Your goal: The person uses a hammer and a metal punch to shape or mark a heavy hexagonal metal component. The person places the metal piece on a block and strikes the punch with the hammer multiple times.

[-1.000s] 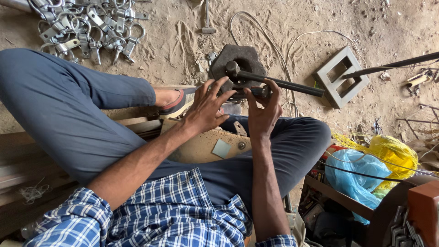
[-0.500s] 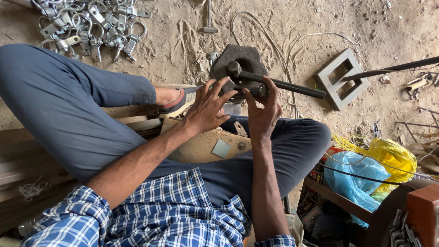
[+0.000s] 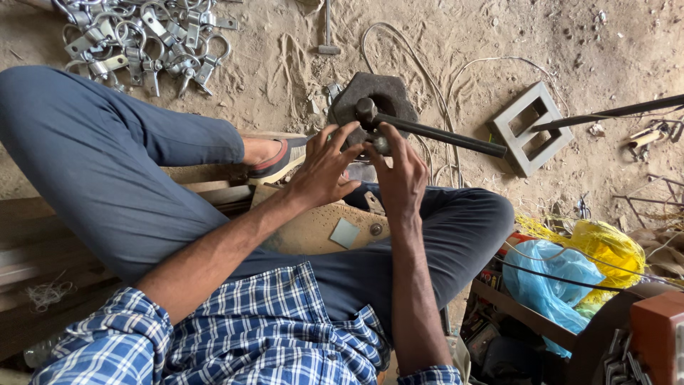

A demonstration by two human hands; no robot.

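Both hands [image 3: 363,167], fingers spread, touch the bending jig [image 3: 374,107] and its lever [image 3: 442,135], metal clamps [image 3: 142,39] well apart.

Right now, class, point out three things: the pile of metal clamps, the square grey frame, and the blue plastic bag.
pile of metal clamps [image 3: 146,43], head view, on the pile's middle.
square grey frame [image 3: 508,137], head view, on its left side.
blue plastic bag [image 3: 552,274], head view, on its bulging middle.

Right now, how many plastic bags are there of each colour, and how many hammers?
Blue plastic bag: 1
Yellow plastic bag: 1
Hammer: 1
Total: 3
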